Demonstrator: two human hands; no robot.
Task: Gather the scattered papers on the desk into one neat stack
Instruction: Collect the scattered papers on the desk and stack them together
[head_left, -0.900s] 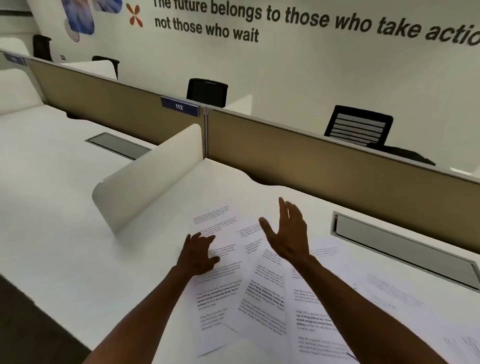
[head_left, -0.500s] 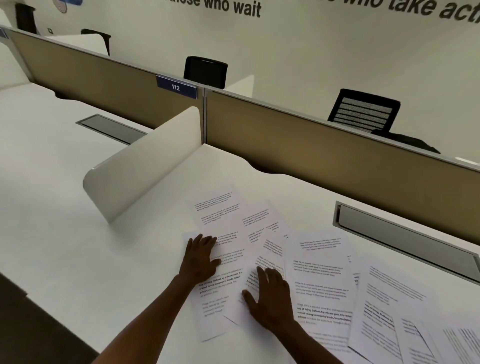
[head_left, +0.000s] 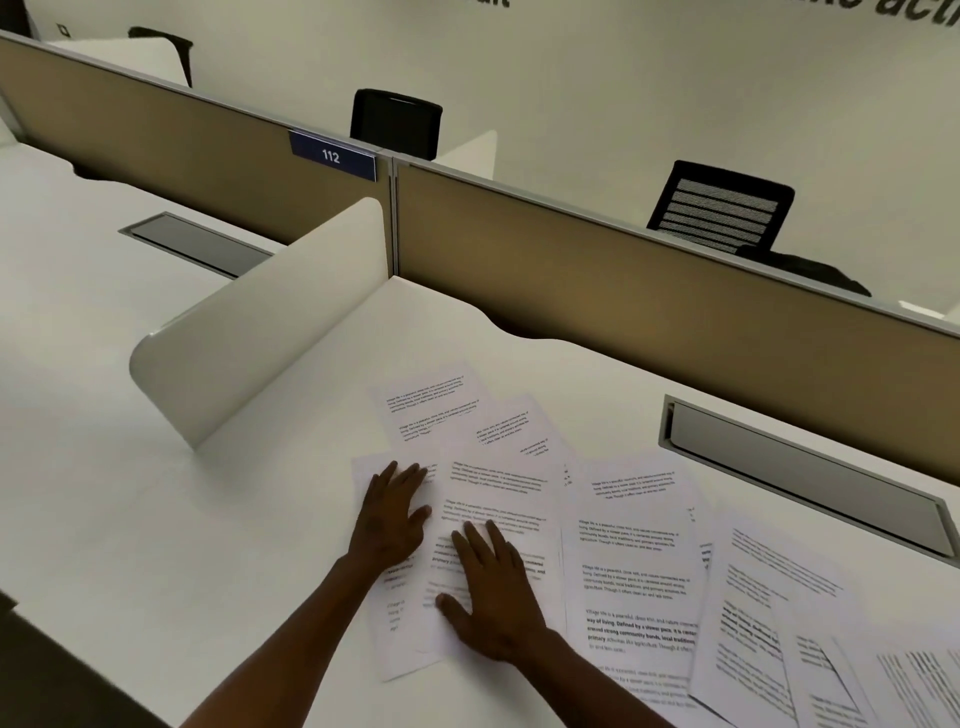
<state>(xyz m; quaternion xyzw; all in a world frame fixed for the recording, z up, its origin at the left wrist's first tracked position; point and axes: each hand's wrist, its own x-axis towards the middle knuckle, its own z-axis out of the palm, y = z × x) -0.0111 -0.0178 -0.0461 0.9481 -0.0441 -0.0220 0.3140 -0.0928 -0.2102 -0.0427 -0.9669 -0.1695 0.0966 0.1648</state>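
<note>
White printed papers (head_left: 631, 566) are spread flat in an overlapping fan across the worktop (head_left: 156, 519), from its middle to the right edge of view. Black text paragraphs, some bold, are carried on each sheet.

1. a single view, from a camera worn on the person's head, above the near edge of the white desk (head_left: 156, 519).
2. it faces forward and down, tilted — the beige partition (head_left: 623, 312) slants across the upper frame, with the wall behind it.
3. it sits close: both forearms enter from the bottom edge, and the papers (head_left: 628, 571) fill the lower right.
4. the wide angle bends straight edges — no second view shares the scene.
</note>
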